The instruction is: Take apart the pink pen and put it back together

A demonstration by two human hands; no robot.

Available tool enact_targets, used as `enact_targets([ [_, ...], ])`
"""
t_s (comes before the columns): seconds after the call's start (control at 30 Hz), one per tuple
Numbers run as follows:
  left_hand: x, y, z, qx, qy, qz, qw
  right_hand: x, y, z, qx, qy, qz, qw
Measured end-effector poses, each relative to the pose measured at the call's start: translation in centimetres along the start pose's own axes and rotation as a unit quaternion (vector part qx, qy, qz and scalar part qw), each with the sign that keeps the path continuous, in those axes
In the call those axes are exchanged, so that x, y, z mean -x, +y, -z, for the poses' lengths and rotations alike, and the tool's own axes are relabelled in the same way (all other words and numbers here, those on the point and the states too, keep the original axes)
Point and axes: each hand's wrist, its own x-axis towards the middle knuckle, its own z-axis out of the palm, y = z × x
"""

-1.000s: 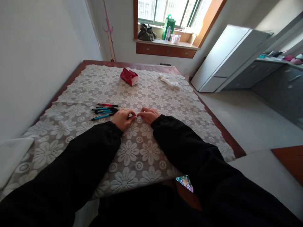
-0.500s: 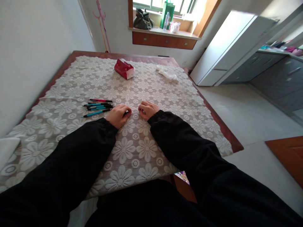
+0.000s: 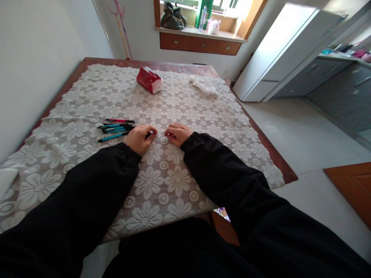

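I see both hands resting low on the lace tablecloth (image 3: 162, 181), near the middle of the table, fingertips turned toward each other with a narrow gap between. The left hand (image 3: 139, 139) is curled around a dark pen (image 3: 150, 134), of which only a short end shows past the fingers, pointing right toward the other hand. The right hand (image 3: 177, 133) is clenched loosely with fingertips pinched together; something small may be held there, but I cannot tell what, as the fingers cover it. In my judgement the wrists rest on the cloth to steady fine work between the two hands. Just left of the left hand lies a bundle of pens (image 3: 116, 127), blue and one red, laid roughly parallel and touching one another, close enough to reach without shifting the arm. At the far side of the table sit a red tissue pack (image 3: 148, 80) and, to its right and apart from it, a crumpled white tissue (image 3: 203, 85). Black sleeves (image 3: 226, 173) cover both forearms down to the wrists.
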Motion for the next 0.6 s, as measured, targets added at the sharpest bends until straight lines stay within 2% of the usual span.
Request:
enact_targets([
  [0.3, -0.03, -0.26, -0.13, 0.01, 0.001, -0.016, 1.0, -0.12, 0.55, -0.19, 0.021, 0.005, -0.01, 1.0],
  [0.43, -0.01, -0.44, -0.22, 0.007, -0.009, -0.049, 0.999, -0.1, 0.32, -0.12, 0.013, 0.002, 0.002, 1.0],
  [0.6, -0.03, -0.09, -0.2, 0.004, -0.005, -0.04, 0.999, -0.01, -0.08, 0.07, 0.015, -0.005, 0.022, 1.0],
])
